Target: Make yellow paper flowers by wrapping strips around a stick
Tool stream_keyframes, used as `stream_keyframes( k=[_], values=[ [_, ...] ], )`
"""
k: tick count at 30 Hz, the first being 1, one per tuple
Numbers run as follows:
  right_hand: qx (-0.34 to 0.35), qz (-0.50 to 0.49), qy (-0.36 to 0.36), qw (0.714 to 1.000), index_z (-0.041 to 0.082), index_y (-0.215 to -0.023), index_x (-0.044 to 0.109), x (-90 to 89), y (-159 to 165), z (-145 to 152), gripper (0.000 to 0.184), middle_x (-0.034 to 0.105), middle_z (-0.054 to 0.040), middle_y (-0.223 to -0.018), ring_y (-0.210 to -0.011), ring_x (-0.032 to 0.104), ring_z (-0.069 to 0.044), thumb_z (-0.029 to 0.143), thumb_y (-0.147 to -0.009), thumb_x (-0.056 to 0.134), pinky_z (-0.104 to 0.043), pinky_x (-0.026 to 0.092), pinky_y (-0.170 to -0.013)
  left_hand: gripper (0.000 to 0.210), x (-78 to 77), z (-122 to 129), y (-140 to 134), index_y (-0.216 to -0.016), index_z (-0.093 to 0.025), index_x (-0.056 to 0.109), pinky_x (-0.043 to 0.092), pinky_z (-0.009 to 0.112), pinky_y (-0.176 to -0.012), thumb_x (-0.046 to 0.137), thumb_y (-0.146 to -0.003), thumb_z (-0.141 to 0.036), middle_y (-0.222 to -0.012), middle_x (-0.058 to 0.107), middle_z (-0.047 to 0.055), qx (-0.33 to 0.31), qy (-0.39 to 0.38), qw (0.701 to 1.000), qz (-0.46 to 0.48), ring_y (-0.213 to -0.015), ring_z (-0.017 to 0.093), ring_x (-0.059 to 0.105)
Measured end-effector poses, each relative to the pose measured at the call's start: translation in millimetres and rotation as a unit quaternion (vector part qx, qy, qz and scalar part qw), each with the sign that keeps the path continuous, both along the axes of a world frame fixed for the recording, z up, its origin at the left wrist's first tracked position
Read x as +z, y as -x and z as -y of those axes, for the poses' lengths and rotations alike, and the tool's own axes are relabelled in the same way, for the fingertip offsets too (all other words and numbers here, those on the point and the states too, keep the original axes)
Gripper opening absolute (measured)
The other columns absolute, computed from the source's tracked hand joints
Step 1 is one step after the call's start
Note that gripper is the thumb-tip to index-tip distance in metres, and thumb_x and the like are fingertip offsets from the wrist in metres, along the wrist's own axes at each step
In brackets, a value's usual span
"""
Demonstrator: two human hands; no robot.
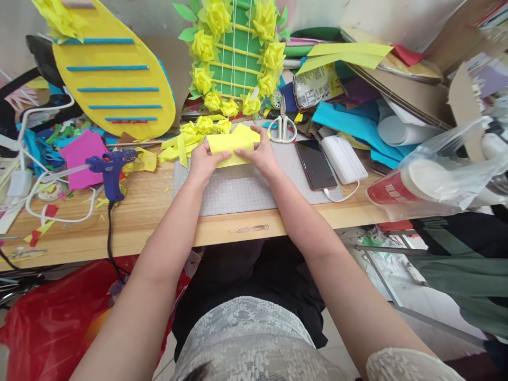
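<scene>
Above a grey cutting mat (pixel 238 190), my left hand (pixel 204 163) and my right hand (pixel 261 153) grip a sheet of yellow paper (pixel 230 143) from its two sides. The sheet is bent over, its upper part curling toward me, with both thumbs pressed on its near edge. My other fingers are partly behind the paper. Just beyond it lie yellow paper strips (pixel 180 148) and several small yellow paper flowers (pixel 206 125). White-handled scissors (pixel 282 127) rest to the right of my right hand.
A blue glue gun (pixel 113 172) stands at left beside magenta paper (pixel 85 159). Rightward are a phone (pixel 316 164), a white power bank (pixel 344 159) on a cable, and a bagged red-and-white cup (pixel 400 182). Behind stand a flower-trimmed green panel (pixel 238 58) and a yellow striped panel (pixel 119 79).
</scene>
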State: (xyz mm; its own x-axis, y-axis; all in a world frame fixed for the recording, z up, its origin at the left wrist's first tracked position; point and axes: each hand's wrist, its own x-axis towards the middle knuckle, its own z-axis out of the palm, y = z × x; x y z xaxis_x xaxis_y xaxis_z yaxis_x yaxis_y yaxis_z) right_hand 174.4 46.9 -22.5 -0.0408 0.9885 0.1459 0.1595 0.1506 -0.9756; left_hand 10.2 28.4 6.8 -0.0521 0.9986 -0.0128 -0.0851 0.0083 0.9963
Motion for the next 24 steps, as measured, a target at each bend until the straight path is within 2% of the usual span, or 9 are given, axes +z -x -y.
stream_keyframes(
  k=[4, 7, 11, 16, 19, 24],
  values=[
    [-0.009, 0.007, 0.004, 1.0, 0.024, -0.125, 0.039, 9.8, -10.4, 2.6, 0.074, 0.061, -0.0036, -0.095, -0.077, 0.061, -0.015, 0.041, -0.062, 0.074, -0.031, 0.054, -0.068, 0.043, -1.3, -1.5, 3.7, -0.084, -0.013, 0.065, 0.054, 0.035, -0.08, 0.08, -0.044, -0.021, -0.092, 0.072, 0.007, 0.007, -0.008, 1.0, 0.002, -0.092, 0.023, 0.066],
    [0.026, -0.015, 0.025, 0.999, 0.023, -0.118, 0.044, 18.2, -15.7, 5.2, 0.063, 0.061, -0.0016, -0.088, -0.071, 0.06, -0.012, 0.038, -0.064, 0.072, -0.027, 0.052, -0.061, 0.046, -1.3, -1.5, 5.1, -0.088, -0.013, 0.064, 0.053, 0.034, -0.083, 0.08, -0.045, -0.02, -0.096, 0.071, 0.007, 0.0, -0.026, 1.0, 0.002, -0.095, 0.023, 0.065],
    [0.065, -0.053, 0.06, 0.995, 0.023, -0.112, 0.048, 28.3, -18.1, 9.2, 0.054, 0.063, 0.0017, -0.078, -0.065, 0.059, -0.011, 0.034, -0.064, 0.071, -0.026, 0.051, -0.06, 0.048, -0.3, -0.9, 6.3, -0.089, -0.012, 0.064, 0.053, 0.034, -0.083, 0.08, -0.044, -0.02, -0.096, 0.071, 0.008, -0.012, -0.033, 0.999, 0.003, -0.093, 0.022, 0.066],
    [0.073, -0.041, 0.051, 0.995, 0.022, -0.116, 0.049, 32.1, -20.3, 9.8, 0.056, 0.065, 0.0011, -0.078, -0.064, 0.058, -0.01, 0.031, -0.066, 0.07, -0.025, 0.051, -0.059, 0.046, 3.6, 1.0, 11.5, -0.089, -0.012, 0.064, 0.053, 0.034, -0.082, 0.079, -0.046, -0.021, -0.096, 0.072, 0.007, -0.052, -0.015, 0.999, 0.006, -0.091, 0.021, 0.066],
    [0.077, -0.03, 0.038, 0.996, 0.022, -0.12, 0.048, 32.4, -22.8, 9.1, 0.057, 0.066, 0.0008, -0.08, -0.065, 0.058, -0.01, 0.03, -0.067, 0.069, -0.024, 0.051, -0.059, 0.044, 7.4, 2.5, 16.2, -0.093, -0.013, 0.065, 0.055, 0.034, -0.075, 0.076, -0.052, -0.024, -0.095, 0.072, 0.007, -0.084, 0.021, 0.996, -0.002, -0.089, 0.022, 0.067],
    [0.103, -0.04, 0.028, 0.993, 0.022, -0.125, 0.047, 36.4, -25.4, 10.5, 0.061, 0.068, -0.0006, -0.087, -0.069, 0.06, -0.011, 0.027, -0.068, 0.067, -0.026, 0.053, -0.062, 0.043, 11.6, 3.2, 20.0, -0.092, -0.013, 0.066, 0.056, 0.031, -0.066, 0.075, -0.052, -0.023, -0.093, 0.072, 0.008, -0.09, 0.033, 0.995, -0.003, -0.085, 0.023, 0.067]
  ],
)
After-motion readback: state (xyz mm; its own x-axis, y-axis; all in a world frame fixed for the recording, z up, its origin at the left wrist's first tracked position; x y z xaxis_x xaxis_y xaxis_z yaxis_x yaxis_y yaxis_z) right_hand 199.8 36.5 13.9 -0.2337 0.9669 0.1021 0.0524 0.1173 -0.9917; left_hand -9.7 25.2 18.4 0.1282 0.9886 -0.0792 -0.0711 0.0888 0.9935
